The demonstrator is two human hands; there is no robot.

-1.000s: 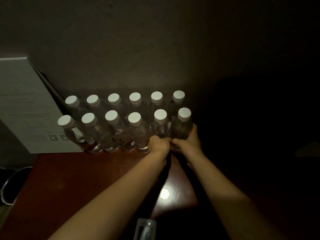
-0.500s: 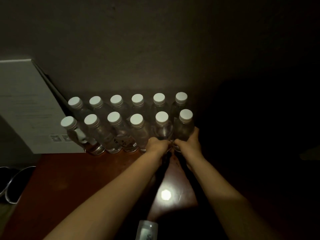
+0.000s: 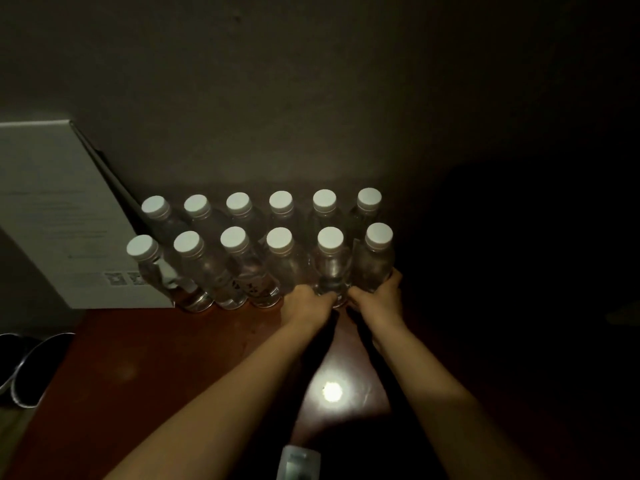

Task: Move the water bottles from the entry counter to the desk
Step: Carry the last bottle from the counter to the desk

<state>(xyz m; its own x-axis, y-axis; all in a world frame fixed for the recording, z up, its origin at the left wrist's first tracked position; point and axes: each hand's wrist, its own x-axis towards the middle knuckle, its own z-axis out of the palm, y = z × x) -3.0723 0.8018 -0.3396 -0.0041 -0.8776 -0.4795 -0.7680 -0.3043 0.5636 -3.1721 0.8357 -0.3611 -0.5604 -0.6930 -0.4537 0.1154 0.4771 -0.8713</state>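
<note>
Several clear water bottles with white caps stand in two rows against the wall on a reddish-brown wooden surface (image 3: 145, 368). My left hand (image 3: 306, 304) is wrapped around the base of the second bottle from the right in the front row (image 3: 330, 261). My right hand (image 3: 379, 299) grips the base of the rightmost front bottle (image 3: 375, 258). Both bottles stand upright next to their neighbours. The scene is dim, and the far right is in darkness.
A white cardboard box (image 3: 65, 216) stands at the left, touching the leftmost bottles. Beyond the surface's left edge lies a pair of dark shoes (image 3: 31, 365). A bright light reflection (image 3: 332, 391) shines between my forearms. A small pale device (image 3: 298, 464) shows at the bottom edge.
Both hands keep hold of the same two bottles. The view has shifted a little, so the bottles and hands sit slightly lower and to the right.
</note>
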